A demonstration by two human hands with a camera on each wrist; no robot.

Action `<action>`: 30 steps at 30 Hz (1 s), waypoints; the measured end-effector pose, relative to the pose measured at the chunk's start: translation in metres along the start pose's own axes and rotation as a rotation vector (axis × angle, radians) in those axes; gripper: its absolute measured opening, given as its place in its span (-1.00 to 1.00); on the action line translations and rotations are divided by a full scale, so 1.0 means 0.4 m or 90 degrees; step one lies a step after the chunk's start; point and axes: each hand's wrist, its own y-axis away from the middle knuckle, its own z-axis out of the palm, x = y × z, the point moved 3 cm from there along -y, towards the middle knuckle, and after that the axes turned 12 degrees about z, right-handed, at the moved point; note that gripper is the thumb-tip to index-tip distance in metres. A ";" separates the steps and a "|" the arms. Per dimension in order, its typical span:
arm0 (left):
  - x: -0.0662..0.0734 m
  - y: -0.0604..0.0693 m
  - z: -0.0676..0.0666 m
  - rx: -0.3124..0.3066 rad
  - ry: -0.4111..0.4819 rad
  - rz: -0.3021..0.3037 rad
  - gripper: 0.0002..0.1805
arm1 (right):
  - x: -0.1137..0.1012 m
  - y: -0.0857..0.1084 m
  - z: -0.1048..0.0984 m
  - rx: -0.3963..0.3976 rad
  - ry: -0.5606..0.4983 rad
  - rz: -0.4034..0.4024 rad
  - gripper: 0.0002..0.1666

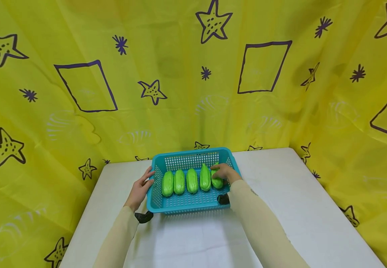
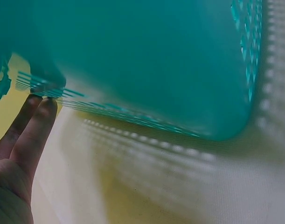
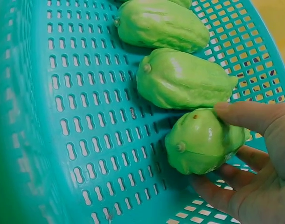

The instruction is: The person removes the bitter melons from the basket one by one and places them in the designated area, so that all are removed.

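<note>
While the right thumb (image 3: 254, 116) presses one side of the end gourd (image 3: 193, 144), I see the right fingers (image 3: 210, 191) curled round the other side: right hand (image 1: 226, 173) is pinching it, inside the basket (image 1: 193, 152) at its right end. Left hand (image 1: 139, 191) is at the basket's left side. I read two of its fingers as nearly straight, tips touching the basket wall; can't tell how all the others lie. I count four other gourds (image 1: 191, 181), side by side in the basket, left of the held one, nearest just beside it. All green. Basket is blue-green, perforated, sitting on a white table (image 1: 267, 186). Beige sleeves (image 1: 264, 216) come in from the basket's near side. Yellow curtain (image 1: 180, 37) with dark stars hangs behind the basket and off both sides.
</note>
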 end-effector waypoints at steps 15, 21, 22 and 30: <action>0.000 -0.002 0.001 -0.004 -0.006 -0.004 -0.50 | -0.013 0.009 0.003 0.025 0.016 -0.035 -0.47; -0.002 -0.003 0.005 -0.002 -0.005 -0.007 -0.51 | -0.021 0.012 -0.004 0.029 0.016 -0.036 -0.46; -0.002 -0.003 0.006 -0.002 -0.006 -0.007 -0.51 | -0.024 0.014 -0.008 0.034 0.026 -0.046 -0.45; 0.001 -0.001 0.003 -0.003 -0.003 0.001 -0.51 | -0.067 0.043 -0.037 0.061 0.030 -0.108 -0.46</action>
